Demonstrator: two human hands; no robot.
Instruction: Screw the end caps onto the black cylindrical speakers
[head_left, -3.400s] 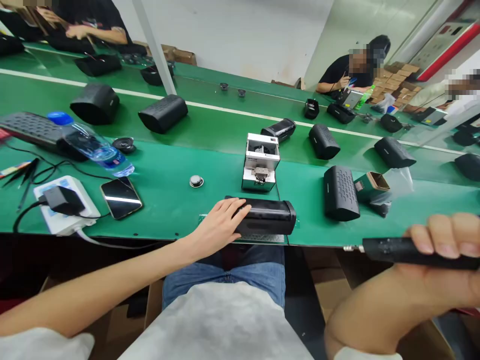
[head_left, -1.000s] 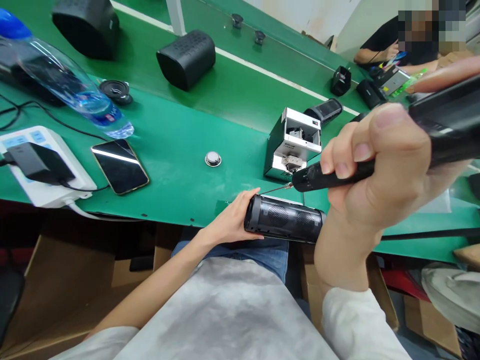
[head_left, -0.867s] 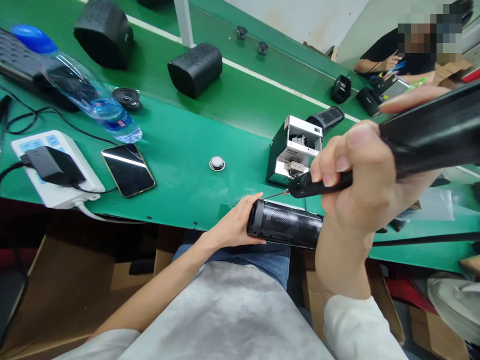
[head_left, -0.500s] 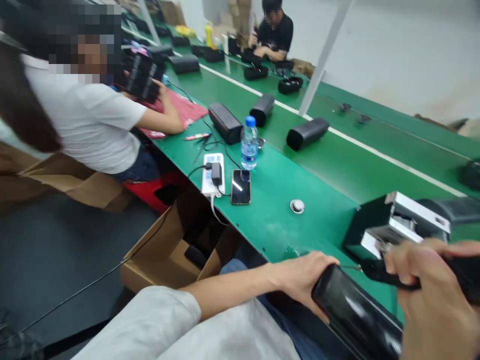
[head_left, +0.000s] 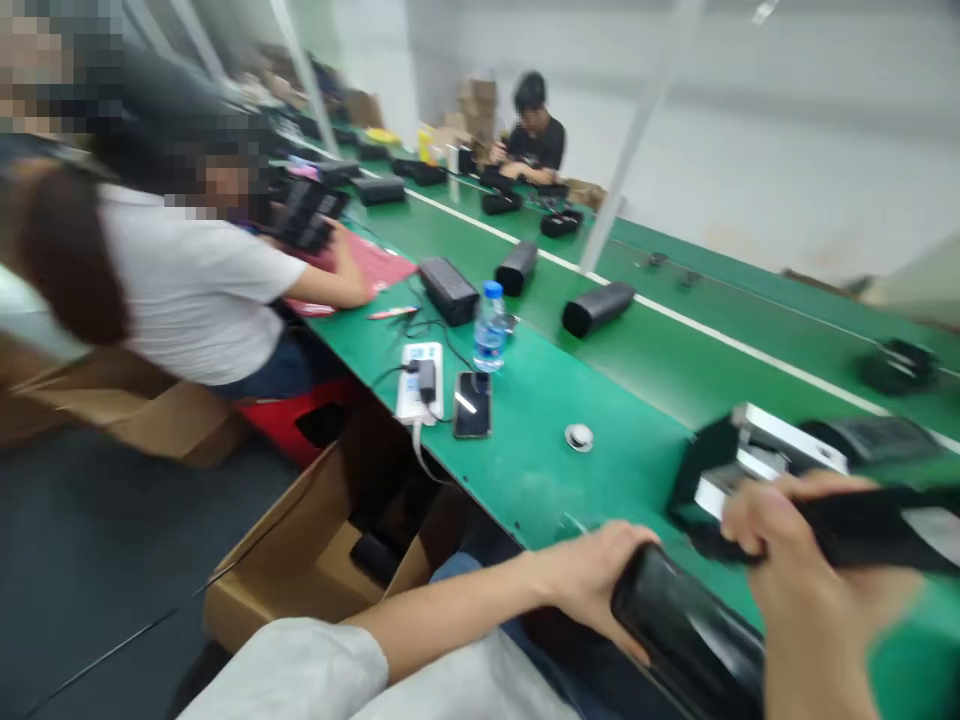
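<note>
My left hand (head_left: 592,580) grips the near end of a glossy black speaker housing (head_left: 690,640), an elongated rounded case tilted at the table's front edge. My right hand (head_left: 802,570) is closed around a black electric screwdriver (head_left: 877,525), held above and to the right of the housing; its tip is blurred. Just behind the right hand stands a black and silver box-shaped device (head_left: 787,440), probably a screw feeder, partly covered by the hand. A small round silver part (head_left: 579,437) lies on the green table (head_left: 525,470) beyond my left hand.
A phone (head_left: 472,405), a white power strip (head_left: 420,380) with cables and a water bottle (head_left: 491,330) stand left of centre. Black housings (head_left: 598,308) lie farther back. A co-worker (head_left: 202,280) sits at left, another (head_left: 536,140) across. An open carton (head_left: 285,560) is below.
The view has tilted up and shifted slightly. My right hand has moved the screwdriver away from the end of the housing. My left hand keeps its grip.
</note>
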